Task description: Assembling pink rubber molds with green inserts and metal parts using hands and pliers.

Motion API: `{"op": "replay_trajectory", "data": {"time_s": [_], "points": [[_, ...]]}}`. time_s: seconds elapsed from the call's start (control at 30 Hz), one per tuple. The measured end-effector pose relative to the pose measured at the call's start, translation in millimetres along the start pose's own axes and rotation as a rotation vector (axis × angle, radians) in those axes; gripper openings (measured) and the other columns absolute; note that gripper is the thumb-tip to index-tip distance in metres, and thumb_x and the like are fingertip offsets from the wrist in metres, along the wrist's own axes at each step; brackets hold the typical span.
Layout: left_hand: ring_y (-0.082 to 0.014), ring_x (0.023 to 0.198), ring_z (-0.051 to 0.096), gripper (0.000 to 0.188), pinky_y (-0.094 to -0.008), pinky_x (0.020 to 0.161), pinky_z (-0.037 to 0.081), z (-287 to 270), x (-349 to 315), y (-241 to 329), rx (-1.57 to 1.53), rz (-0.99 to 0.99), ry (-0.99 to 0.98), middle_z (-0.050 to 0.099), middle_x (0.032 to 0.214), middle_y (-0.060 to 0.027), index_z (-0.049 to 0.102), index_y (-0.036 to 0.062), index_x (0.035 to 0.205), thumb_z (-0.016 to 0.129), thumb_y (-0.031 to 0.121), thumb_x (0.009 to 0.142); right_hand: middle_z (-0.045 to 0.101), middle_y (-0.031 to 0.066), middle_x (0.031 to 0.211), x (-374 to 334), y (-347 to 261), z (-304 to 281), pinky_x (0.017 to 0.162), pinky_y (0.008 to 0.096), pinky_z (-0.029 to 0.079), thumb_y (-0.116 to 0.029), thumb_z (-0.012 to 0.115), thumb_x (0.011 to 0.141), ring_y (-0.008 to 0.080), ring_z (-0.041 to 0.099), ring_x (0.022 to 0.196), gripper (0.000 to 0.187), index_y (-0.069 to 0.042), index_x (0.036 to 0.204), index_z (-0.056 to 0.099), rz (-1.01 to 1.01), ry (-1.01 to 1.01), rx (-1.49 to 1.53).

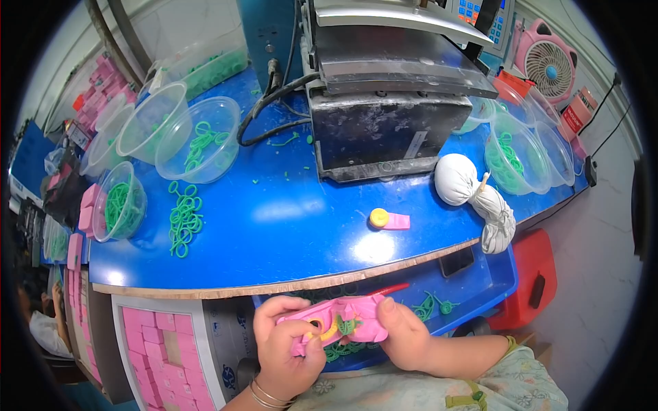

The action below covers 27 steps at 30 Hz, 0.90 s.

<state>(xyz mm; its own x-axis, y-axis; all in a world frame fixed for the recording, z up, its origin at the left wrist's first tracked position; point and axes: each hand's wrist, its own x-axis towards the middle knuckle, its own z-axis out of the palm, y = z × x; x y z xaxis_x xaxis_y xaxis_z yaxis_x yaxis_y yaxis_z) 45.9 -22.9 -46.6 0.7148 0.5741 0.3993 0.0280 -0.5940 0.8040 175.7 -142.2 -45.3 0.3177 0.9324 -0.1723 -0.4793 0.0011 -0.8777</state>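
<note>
Both hands grip a pink plastic toy part (367, 316) in front of my lap, just below the table edge. My left hand (286, 353) holds its left end, with thumb and forefinger pressed at a yellow ring (330, 334) on it. My right hand (406, 337) closes round the right end, thumb on top. A small green piece (347, 325) sits in the middle of the pink part; how it is joined I cannot tell. On the blue table lies a pink piece with a round yellow end (388, 220).
A black and steel press machine (391, 130) stands on the blue table (274, 226). Green rings (185, 219) lie loose at left, near clear bowls (223, 154). A white cloth bundle (473, 192) rests at right. Below are a blue tray (490, 277) and a box of pink pieces (164, 342).
</note>
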Motion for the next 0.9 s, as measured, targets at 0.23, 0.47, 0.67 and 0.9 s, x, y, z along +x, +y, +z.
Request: {"op": "replay_trajectory", "data": {"time_s": [0.23, 0.47, 0.67, 0.9], "points": [[-0.0239, 0.078, 0.047, 0.024, -0.0364, 0.074, 0.033, -7.7, 3.3, 6.6, 0.469, 0.362, -0.002, 0.055, 0.076, -0.0006, 0.056, 0.0136, 0.074, 0.056, -0.002, 0.056, 0.056, 0.0108, 0.107, -1.2, 14.0, -2.2, 0.089, 0.0294, 0.040, -0.033, 0.024, 0.100, 0.0159, 0.052, 0.101, 0.048, 0.004, 0.116, 0.049, 0.082, -0.024, 0.072], [-0.0219, 0.075, 0.045, 0.015, -0.0367, 0.072, 0.028, -4.2, 11.9, 16.4, 0.422, 0.256, -0.102, 0.053, 0.074, -0.0007, 0.055, 0.0128, 0.074, 0.065, 0.011, 0.064, 0.048, 0.0219, 0.121, -1.9, 2.2, 3.9, 0.096, 0.0367, 0.035, -0.030, 0.028, 0.099, 0.0304, 0.047, 0.112, 0.044, 0.005, 0.117, 0.048, -0.133, 0.010, -0.358], [-0.0233, 0.079, 0.048, 0.012, -0.0377, 0.075, 0.030, -8.9, 12.7, 3.6, 0.203, 0.128, -0.171, 0.056, 0.078, -0.0024, 0.057, 0.0107, 0.077, 0.065, 0.020, 0.075, 0.047, 0.0238, 0.122, -0.7, -4.0, 3.6, 0.097, 0.0387, 0.035, -0.029, 0.031, 0.098, 0.0349, 0.046, 0.114, 0.042, 0.005, 0.117, 0.048, -0.189, -0.010, -0.526], [-0.0267, 0.081, 0.049, 0.008, -0.0353, 0.079, 0.035, -13.0, 11.0, -7.6, -0.002, -0.006, -0.209, 0.055, 0.078, -0.0073, 0.054, 0.0058, 0.079, 0.059, 0.012, 0.080, 0.049, 0.0226, 0.120, -1.7, -2.3, 3.2, 0.094, 0.0373, 0.038, -0.027, 0.033, 0.098, 0.0331, 0.049, 0.111, 0.041, 0.006, 0.118, 0.047, -0.152, -0.004, -0.479]]}}
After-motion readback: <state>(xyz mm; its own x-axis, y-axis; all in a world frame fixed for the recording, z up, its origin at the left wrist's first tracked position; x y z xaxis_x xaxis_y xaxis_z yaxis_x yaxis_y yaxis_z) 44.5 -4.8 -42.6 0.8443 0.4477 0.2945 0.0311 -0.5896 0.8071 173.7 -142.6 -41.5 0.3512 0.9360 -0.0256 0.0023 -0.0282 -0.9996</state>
